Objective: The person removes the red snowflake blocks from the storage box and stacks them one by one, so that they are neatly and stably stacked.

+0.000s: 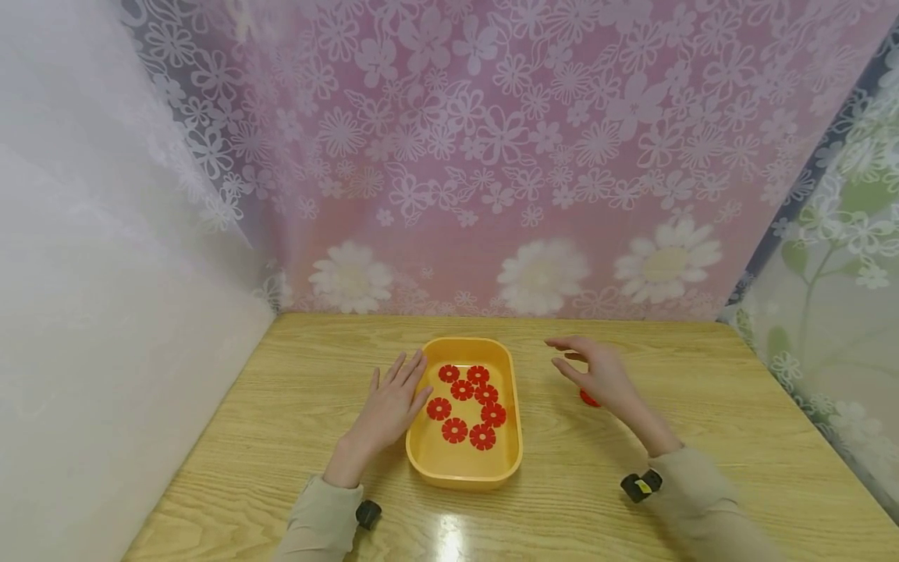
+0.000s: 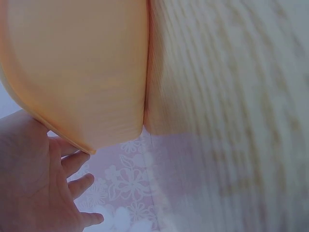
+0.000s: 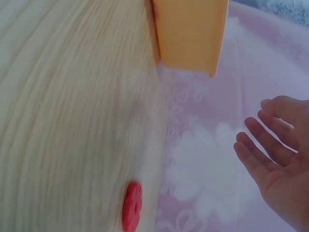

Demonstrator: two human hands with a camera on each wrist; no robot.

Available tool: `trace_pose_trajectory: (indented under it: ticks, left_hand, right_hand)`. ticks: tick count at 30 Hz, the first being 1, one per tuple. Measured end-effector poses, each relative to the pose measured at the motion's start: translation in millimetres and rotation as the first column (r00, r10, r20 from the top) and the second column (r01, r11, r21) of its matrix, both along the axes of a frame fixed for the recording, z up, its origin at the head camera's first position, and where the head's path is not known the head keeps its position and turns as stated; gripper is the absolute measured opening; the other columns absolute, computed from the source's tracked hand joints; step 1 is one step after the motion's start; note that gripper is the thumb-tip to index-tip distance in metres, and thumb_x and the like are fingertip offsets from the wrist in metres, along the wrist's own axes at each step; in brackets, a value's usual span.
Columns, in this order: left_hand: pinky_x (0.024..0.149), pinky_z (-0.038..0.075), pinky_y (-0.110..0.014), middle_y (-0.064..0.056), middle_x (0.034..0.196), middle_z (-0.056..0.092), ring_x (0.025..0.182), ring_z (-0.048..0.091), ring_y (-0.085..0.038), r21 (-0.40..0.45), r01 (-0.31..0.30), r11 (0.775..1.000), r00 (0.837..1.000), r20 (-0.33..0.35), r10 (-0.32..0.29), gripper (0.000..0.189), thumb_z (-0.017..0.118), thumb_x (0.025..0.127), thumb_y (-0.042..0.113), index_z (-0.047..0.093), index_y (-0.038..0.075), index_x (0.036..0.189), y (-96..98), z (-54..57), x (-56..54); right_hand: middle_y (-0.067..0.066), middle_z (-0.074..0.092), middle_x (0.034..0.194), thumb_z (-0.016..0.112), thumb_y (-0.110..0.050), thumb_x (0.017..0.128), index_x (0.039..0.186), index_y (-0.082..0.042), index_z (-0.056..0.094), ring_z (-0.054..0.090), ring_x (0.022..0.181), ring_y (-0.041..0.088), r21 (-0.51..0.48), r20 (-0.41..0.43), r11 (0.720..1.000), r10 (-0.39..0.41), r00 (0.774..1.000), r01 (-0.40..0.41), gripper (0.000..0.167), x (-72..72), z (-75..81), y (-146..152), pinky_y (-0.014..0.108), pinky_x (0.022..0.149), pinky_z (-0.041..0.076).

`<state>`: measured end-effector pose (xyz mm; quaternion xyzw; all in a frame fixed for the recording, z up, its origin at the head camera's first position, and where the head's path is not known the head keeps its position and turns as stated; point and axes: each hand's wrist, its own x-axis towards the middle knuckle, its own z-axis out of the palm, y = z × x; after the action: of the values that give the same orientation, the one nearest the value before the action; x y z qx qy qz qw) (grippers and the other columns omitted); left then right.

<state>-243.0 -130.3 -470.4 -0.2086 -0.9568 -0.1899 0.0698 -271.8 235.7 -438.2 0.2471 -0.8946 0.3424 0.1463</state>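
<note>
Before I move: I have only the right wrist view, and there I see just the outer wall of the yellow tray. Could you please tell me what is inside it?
Observer: Eight red discs lie inside the yellow tray.
Operator: Thank you. Is something touching it on the side that is turned away from my camera?
Observer: Yes, the left hand touches its left rim.
Operator: I understand. And how many discs do you see outside of it, in total?
Observer: The head view shows only one loose disc there.
</note>
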Motion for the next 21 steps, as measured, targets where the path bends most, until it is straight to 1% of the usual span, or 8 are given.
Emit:
trace_pose_trajectory:
  ticks: [6, 9, 11, 14, 16, 19, 21]
  left_hand:
    - [0.116, 0.016, -0.072, -0.009, 0.166, 0.027, 0.154, 0.019, -0.035, -0.007, 0.006, 1.0, 1.0, 0.003, -0.006, 0.059, 0.047, 0.109, 0.036, 0.035, 0.007, 0.158, -0.4, 3.1, 1.6]
    - [0.116, 0.015, -0.072, -0.01, 0.166, 0.028, 0.154, 0.019, -0.035, 0.002, 0.006, 1.0, 1.0, 0.012, -0.006, 0.058, 0.046, 0.109, 0.036, 0.035, 0.007, 0.158, 0.0, 4.5, 2.5]
    - [0.116, 0.014, -0.072, -0.009, 0.166, 0.028, 0.154, 0.019, -0.035, 0.002, 0.007, 1.0, 1.0, 0.016, -0.007, 0.058, 0.046, 0.109, 0.036, 0.035, 0.007, 0.158, 0.1, 4.6, 2.5]
    - [0.116, 0.014, -0.072, -0.01, 0.166, 0.027, 0.154, 0.019, -0.035, 0.001, 0.007, 1.0, 1.0, 0.016, -0.007, 0.058, 0.046, 0.109, 0.036, 0.035, 0.007, 0.159, 0.2, 4.2, 1.9]
    - [0.116, 0.014, -0.072, -0.009, 0.166, 0.027, 0.154, 0.018, -0.035, 0.001, 0.008, 1.0, 1.0, 0.017, -0.008, 0.058, 0.046, 0.109, 0.036, 0.034, 0.007, 0.159, 0.2, 3.9, 1.5]
    - [0.116, 0.014, -0.072, -0.009, 0.166, 0.027, 0.154, 0.018, -0.035, 0.006, 0.007, 1.0, 1.0, 0.018, -0.007, 0.059, 0.046, 0.109, 0.036, 0.034, 0.007, 0.159, 0.0, 4.0, 1.3]
    - [0.116, 0.014, -0.073, -0.009, 0.166, 0.027, 0.154, 0.018, -0.035, 0.008, 0.006, 1.0, 1.0, 0.018, -0.006, 0.059, 0.046, 0.109, 0.036, 0.034, 0.008, 0.159, -0.3, 4.2, 1.4]
  right_hand:
    - [0.013, 0.067, 0.131, 0.074, -0.008, 0.093, 0.132, -0.006, 0.067, 0.063, 0.119, 0.034, -0.065, 0.054, 0.992, 0.108, 0.993, -0.104, 0.04, -0.8, 2.8, -35, 0.05, 0.098, 0.053]
    - [0.011, 0.068, 0.13, 0.076, -0.008, 0.091, 0.13, -0.007, 0.068, 0.064, 0.12, 0.032, -0.09, 0.066, 0.983, 0.168, 0.984, -0.162, 0.04, 0.6, 3.3, -53, 0.047, 0.098, 0.054]
    - [0.012, 0.068, 0.129, 0.077, -0.006, 0.09, 0.129, -0.006, 0.068, 0.065, 0.118, 0.033, -0.105, 0.072, 0.972, 0.217, 0.974, -0.209, 0.04, 1.0, 2.7, -63, 0.046, 0.096, 0.055]
    - [0.012, 0.069, 0.128, 0.077, -0.008, 0.091, 0.129, -0.007, 0.068, 0.065, 0.117, 0.034, -0.092, 0.101, 0.958, 0.28, 0.955, -0.271, 0.039, 1.0, 0.4, -77, 0.046, 0.095, 0.055]
    - [0.012, 0.069, 0.127, 0.076, -0.01, 0.092, 0.129, -0.007, 0.068, 0.066, 0.115, 0.035, -0.066, 0.125, 0.948, 0.318, 0.94, -0.312, 0.039, 1.0, -0.8, -85, 0.047, 0.094, 0.056]
    - [0.013, 0.069, 0.125, 0.076, -0.009, 0.091, 0.128, -0.005, 0.068, 0.067, 0.112, 0.037, -0.015, 0.152, 0.933, 0.358, 0.921, -0.36, 0.038, 1.8, -1.4, -94, 0.048, 0.093, 0.056]
    - [0.014, 0.069, 0.124, 0.077, -0.009, 0.09, 0.127, -0.004, 0.068, 0.067, 0.11, 0.036, 0.028, 0.157, 0.922, 0.377, 0.913, -0.386, 0.038, 2.7, -1.7, -98, 0.048, 0.092, 0.057]
